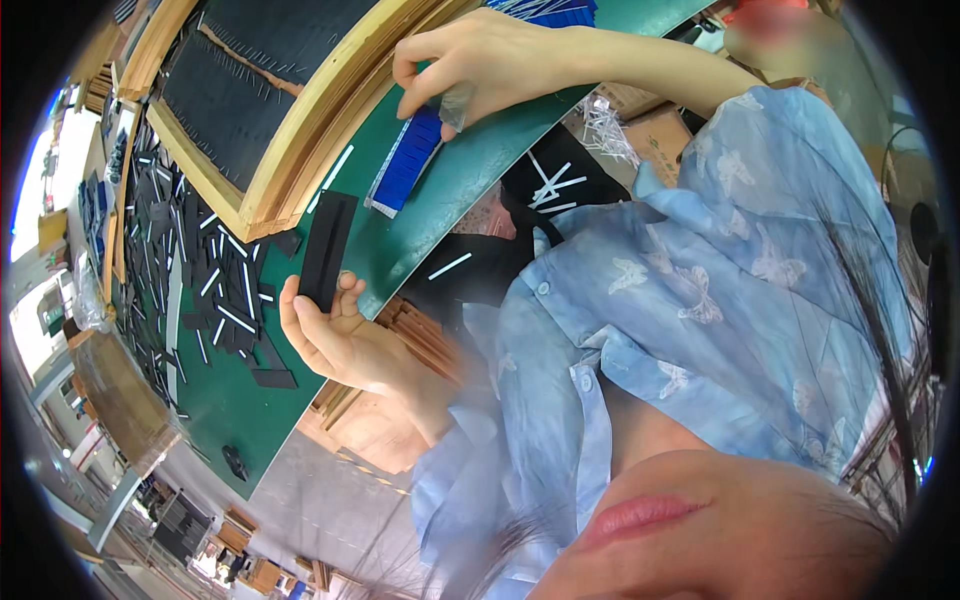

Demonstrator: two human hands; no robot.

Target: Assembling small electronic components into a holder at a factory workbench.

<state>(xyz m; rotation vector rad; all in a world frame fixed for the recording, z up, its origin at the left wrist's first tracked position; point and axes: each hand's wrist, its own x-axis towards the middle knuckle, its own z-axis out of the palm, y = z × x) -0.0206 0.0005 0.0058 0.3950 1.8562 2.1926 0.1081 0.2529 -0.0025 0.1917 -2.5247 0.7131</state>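
Note:
My left hand [345, 340] holds up a flat black strip [328, 250] with a long groove down its middle, pinched between thumb and fingers at its lower end. At the top, my right hand [480, 65] has curled fingers and thumb on either side of the far end of a bundle of blue strips [405, 165], over the green table [225, 425]. Clear plastic [457, 103] shows at its thumb. A thin white strip [330, 178] lies between the bundle and a wooden frame. The fingers partly hide the bundle's far end.
The wooden frame [290, 130] surrounds a black panel with thin pins. Black pieces and white strips lie in a loose pile [235, 290] to the left. Another blue bundle [550, 12] sits at the far edge. White strips lie on black cloth [480, 260] over my lap.

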